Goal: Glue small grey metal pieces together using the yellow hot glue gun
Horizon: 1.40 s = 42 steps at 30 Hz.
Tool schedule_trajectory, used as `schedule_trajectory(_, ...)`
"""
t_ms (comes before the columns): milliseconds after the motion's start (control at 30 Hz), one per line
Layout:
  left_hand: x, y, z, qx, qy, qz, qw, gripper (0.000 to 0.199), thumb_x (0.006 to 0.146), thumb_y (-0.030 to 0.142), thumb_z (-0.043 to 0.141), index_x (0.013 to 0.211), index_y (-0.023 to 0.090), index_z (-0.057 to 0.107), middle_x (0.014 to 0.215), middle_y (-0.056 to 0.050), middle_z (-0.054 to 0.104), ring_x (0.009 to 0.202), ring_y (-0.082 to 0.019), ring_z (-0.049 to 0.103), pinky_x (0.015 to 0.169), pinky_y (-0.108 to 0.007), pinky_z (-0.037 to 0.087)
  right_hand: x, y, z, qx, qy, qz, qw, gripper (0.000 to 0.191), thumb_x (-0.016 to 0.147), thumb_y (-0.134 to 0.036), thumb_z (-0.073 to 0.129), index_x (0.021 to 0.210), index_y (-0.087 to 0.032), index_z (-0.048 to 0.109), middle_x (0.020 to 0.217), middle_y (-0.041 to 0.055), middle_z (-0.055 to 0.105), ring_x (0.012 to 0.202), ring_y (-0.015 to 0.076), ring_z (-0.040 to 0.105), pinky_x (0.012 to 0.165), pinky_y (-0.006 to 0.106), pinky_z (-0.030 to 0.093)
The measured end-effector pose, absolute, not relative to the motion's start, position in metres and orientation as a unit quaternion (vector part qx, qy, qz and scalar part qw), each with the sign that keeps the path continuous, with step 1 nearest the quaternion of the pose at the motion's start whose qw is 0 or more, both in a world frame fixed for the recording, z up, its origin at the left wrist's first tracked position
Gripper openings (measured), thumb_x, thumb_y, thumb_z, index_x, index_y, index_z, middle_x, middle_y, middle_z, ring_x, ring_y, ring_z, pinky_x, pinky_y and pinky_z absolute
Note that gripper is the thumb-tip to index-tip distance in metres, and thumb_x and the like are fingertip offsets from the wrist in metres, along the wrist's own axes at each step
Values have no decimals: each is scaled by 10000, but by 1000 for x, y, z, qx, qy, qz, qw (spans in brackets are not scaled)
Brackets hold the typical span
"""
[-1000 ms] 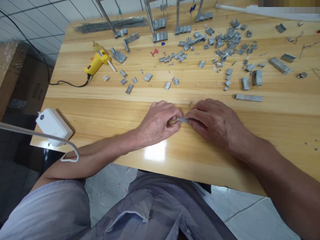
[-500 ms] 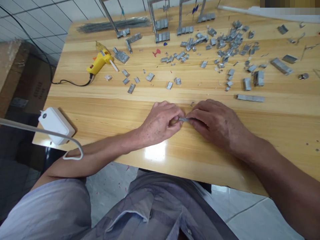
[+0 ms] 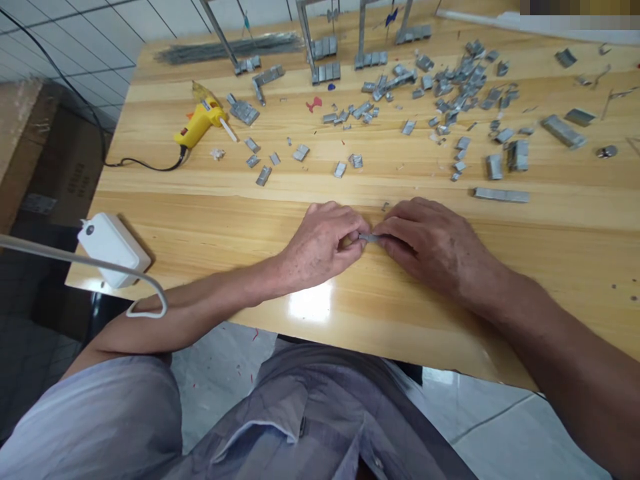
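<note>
Between my two hands is a small grey metal staple strip (image 3: pixel 370 237), pinched at both ends just above the wooden table. My left hand (image 3: pixel 324 243) grips its left end with thumb and fingers closed. At the other end, my right hand (image 3: pixel 434 245) pinches it with thumb and fingertips, which hide part of the strip. A tiny bent metal bit (image 3: pixel 385 207) lies on the table just beyond my right fingertips. Past my hands, a short staple block (image 3: pixel 340 170) and a longer staple strip (image 3: pixel 501 195) rest on the wood.
A yellow hot glue gun (image 3: pixel 200 123) lies at the left, its cord running off the table. Nearer is a white box-shaped device (image 3: pixel 114 250) beside a pale cable (image 3: pixel 100 265). Metal frames (image 3: pixel 307 40), thin wires (image 3: pixel 235 48) and a pile of staple pieces (image 3: pixel 463 77) occupy the back.
</note>
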State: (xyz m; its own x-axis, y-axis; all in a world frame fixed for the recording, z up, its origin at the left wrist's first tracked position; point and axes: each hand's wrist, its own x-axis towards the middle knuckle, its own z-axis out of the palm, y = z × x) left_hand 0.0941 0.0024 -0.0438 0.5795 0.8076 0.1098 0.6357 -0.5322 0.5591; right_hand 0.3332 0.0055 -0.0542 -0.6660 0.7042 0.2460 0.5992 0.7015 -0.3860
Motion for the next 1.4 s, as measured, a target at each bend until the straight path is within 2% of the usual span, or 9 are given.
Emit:
schedule_trajectory(467, 95, 2, -45, 857, 418, 180, 241, 101, 990, 156, 623, 1015, 213, 703, 887, 7, 724, 920, -193, 643, 895, -370, 391, 332, 5, -54, -364, -904, 126, 185, 281, 1073, -220, 496, 1077, -197, 776, 998, 131, 757, 924, 283, 657, 825, 404, 486)
schedule_trajectory(733, 96, 0, -46, 842, 443, 184, 246, 103, 920, 166, 673, 1004, 223, 653, 910, 16, 723, 913, -191, 640, 906, -359, 399, 330, 1, -56, -390, -897, 107, 178, 232, 1034, -203, 523, 1059, -201, 754, 992, 134, 748, 929, 298, 654, 819, 414, 473)
schedule_trajectory(967, 98, 1, -44, 848, 437, 180, 241, 52, 963, 176, 657, 963, 218, 687, 840, 20, 701, 875, -186, 625, 877, -356, 380, 330, 2, -55, -390, -897, 109, 179, 216, 1027, -213, 529, 1032, -195, 744, 981, 129, 741, 940, 297, 660, 828, 409, 470)
schedule_trajectory(1400, 98, 1, -42, 844, 439, 175, 253, 54, 1003, 210, 654, 981, 217, 704, 869, 9, 732, 894, -192, 638, 884, -363, 383, 331, 3, -56, -378, -896, 132, 190, 249, 1069, -247, 506, 1017, -221, 748, 988, 118, 751, 942, 289, 675, 837, 405, 512)
